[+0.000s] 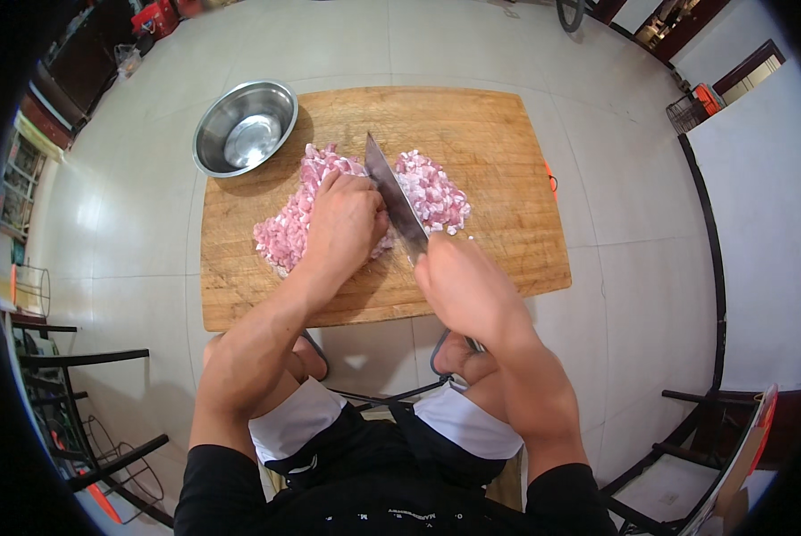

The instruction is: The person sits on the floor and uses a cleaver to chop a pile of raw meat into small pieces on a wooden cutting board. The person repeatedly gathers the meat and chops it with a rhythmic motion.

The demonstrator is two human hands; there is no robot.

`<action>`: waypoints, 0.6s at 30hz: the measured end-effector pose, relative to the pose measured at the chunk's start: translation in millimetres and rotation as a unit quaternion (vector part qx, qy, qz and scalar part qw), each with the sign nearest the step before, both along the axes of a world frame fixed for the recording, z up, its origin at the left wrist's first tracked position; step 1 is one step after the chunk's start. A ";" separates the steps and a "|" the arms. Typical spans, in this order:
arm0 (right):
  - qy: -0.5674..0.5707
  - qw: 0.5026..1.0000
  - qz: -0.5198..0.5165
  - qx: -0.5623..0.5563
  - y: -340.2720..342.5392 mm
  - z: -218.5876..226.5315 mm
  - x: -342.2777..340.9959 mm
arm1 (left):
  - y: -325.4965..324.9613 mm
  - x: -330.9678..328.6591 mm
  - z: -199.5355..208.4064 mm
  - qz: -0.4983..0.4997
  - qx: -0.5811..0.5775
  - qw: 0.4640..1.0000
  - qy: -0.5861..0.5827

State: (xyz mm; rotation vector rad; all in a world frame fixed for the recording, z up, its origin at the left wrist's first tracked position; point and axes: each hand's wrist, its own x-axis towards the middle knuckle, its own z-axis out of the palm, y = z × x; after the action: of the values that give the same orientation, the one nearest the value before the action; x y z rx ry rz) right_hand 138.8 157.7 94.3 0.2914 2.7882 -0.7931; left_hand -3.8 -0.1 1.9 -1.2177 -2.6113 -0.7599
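Note:
My right hand (467, 281) is wrapped round the handle of a kitchen knife (395, 198), whose broad blade points away from me and a little left. The blade stands between two heaps of diced raw meat (432, 190), pink with white fat. On the left heap, my left hand (347, 217) presses down with its fingers curled, close beside the blade. Its fingertips are mostly hidden, and the meat (284, 234) spreads out to the left of it. Everything lies on a thick wooden cutting board (499, 143).
A steel bowl (245, 129) sits at the board's far left corner, overhanging its edge, with no food visible inside. Black metal-framed racks or chairs (88, 359) stand at the left. Another black frame (668, 482) is at the lower right. Pale floor tiles (615, 295) surround the board.

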 end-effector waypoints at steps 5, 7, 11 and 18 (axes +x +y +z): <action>0.068 0.997 -0.030 -0.001 -0.7 -21.2 -30.6 | -4.8 7.2 1.7 -0.032 0.006 0.999 -0.022; 0.082 0.995 -0.060 -0.016 3.4 -29.4 -36.3 | -5.1 5.0 1.9 -0.035 -0.005 0.999 -0.020; 0.063 0.969 -0.147 -0.188 31.7 -50.1 -33.2 | -3.0 -1.0 1.2 -0.027 -0.016 0.999 -0.028; 0.070 0.929 -0.234 -0.277 51.0 -27.6 -1.2 | 12.0 -22.2 2.6 -0.001 0.024 0.999 0.025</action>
State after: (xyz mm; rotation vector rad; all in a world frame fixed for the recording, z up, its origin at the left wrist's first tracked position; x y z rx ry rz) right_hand 137.6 208.7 66.8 0.8287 2.4858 -1.7195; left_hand -26.0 11.9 4.4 -1.2105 -2.5376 -0.7783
